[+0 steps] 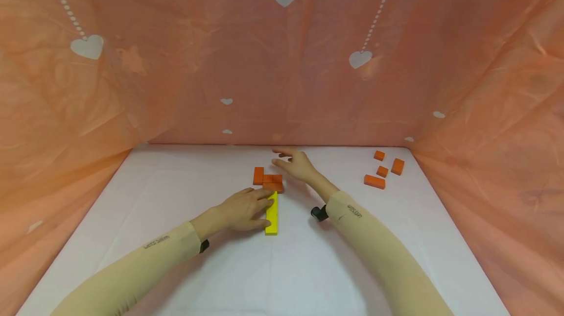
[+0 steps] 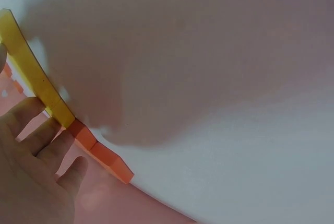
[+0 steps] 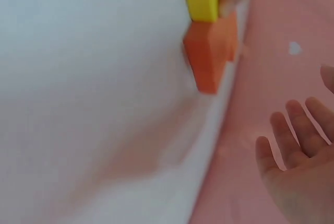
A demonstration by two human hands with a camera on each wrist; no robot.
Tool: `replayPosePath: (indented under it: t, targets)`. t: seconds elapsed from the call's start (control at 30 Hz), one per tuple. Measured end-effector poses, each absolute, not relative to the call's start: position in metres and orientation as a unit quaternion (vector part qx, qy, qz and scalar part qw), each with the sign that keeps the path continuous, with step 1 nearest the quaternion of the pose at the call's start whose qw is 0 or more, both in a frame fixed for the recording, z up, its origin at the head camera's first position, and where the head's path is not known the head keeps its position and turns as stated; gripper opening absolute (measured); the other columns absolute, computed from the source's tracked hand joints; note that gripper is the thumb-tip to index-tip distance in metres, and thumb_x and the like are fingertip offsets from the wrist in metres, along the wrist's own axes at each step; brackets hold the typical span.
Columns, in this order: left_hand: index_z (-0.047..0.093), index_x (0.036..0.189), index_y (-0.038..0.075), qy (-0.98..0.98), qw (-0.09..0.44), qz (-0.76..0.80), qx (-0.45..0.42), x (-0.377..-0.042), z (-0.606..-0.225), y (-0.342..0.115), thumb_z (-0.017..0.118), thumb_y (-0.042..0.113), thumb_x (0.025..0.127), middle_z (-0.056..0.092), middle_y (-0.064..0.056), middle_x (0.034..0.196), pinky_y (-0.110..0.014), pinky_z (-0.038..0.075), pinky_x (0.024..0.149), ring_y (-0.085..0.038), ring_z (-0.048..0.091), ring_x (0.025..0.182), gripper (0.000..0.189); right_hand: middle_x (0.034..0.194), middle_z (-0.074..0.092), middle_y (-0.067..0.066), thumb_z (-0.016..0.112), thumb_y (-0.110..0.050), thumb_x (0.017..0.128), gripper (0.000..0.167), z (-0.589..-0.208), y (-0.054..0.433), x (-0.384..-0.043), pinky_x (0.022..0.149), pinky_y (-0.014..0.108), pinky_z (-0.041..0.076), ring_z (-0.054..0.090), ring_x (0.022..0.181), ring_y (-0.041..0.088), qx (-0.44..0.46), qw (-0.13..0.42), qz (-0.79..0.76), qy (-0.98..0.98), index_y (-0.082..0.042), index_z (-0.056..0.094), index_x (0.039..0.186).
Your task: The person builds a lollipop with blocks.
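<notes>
A long yellow strip (image 1: 272, 223) lies lengthwise on the white table. My left hand (image 1: 242, 209) rests its spread fingertips and thumb along it. In the left wrist view the fingers (image 2: 32, 110) reach the strip's side, fairly straight. Against the strip's far end sit orange blocks (image 1: 273, 188), with another orange block (image 1: 258, 176) joined at their left, turned the other way. My right hand (image 1: 299, 165) hovers beyond and to the right of these blocks, holding nothing. Its fingers (image 3: 284, 132) are spread and loosely bent in the right wrist view.
Several loose orange blocks (image 1: 374, 182) of different sizes lie toward the table's back right. A peach cloth (image 1: 282, 61) with white hearts hangs behind the table (image 1: 220, 277) and along both sides. A dark wrist camera (image 1: 319, 213) juts from the right sleeve.
</notes>
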State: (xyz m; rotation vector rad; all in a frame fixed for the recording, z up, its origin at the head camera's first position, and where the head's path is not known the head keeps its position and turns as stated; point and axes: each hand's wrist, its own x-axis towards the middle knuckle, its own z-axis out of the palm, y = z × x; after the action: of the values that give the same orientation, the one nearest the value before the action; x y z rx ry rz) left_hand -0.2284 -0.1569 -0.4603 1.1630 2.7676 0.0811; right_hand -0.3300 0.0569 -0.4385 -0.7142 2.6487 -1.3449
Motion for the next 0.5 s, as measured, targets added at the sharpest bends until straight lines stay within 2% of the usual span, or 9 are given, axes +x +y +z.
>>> replayPosePath:
  t: [0.3,0.5]
  targets:
    - [0.058,0.149,0.008,0.921,0.065,0.032,0.384,-0.226,-0.460,-0.156,0.065,0.050,0.100,0.044,-0.013,0.161,-0.053,0.036,0.120,-0.031,0.043,0.148,0.064,0.143,0.062,0.020,0.067,-0.022,0.101,0.048,-0.429,0.122,-0.323,0.110,0.050,0.048,0.060,0.130,0.035,-0.190,-0.027,-0.468,0.863,-0.005,0.060,0.145]
    - [0.058,0.148,0.006,0.920,0.061,0.028,0.387,-0.226,-0.459,-0.155,0.065,0.048,0.100,0.045,-0.014,0.161,-0.053,0.036,0.120,-0.032,0.043,0.148,0.064,0.144,0.061,0.021,0.067,-0.018,0.102,0.047,-0.432,0.176,-0.315,0.112,0.053,0.045,0.057,0.133,0.037,-0.148,-0.045,-0.467,0.870,-0.002,0.058,0.146]
